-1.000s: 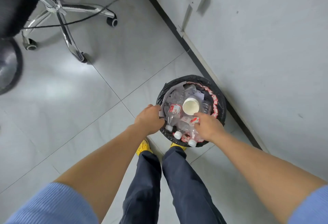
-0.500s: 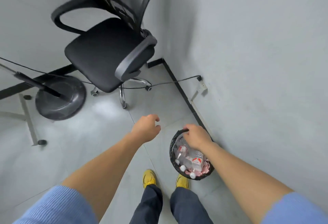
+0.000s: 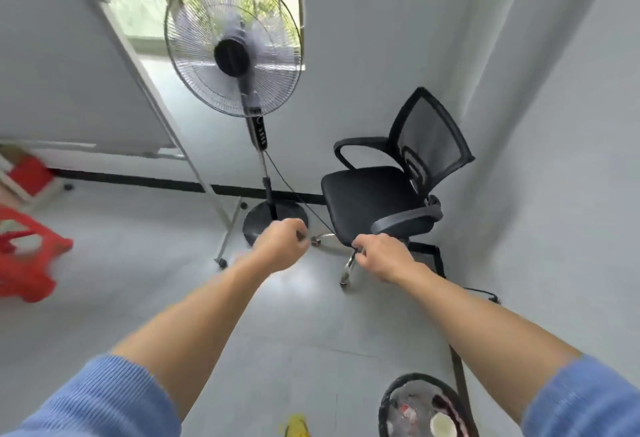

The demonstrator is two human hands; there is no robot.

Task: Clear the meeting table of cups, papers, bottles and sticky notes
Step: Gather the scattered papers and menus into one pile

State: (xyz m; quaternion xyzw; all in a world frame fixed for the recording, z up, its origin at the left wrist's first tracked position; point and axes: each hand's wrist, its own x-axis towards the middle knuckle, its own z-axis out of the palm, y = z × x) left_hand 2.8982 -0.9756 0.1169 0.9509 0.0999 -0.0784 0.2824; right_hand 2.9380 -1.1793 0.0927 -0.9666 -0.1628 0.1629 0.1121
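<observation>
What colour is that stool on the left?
The stool is red; the head view shows it best.

Both forearms bare, extended toward 12 o'clock. Left hand (image 3: 282,246), right hand (image 3: 384,256): fingers loosely curled, empty.
</observation>
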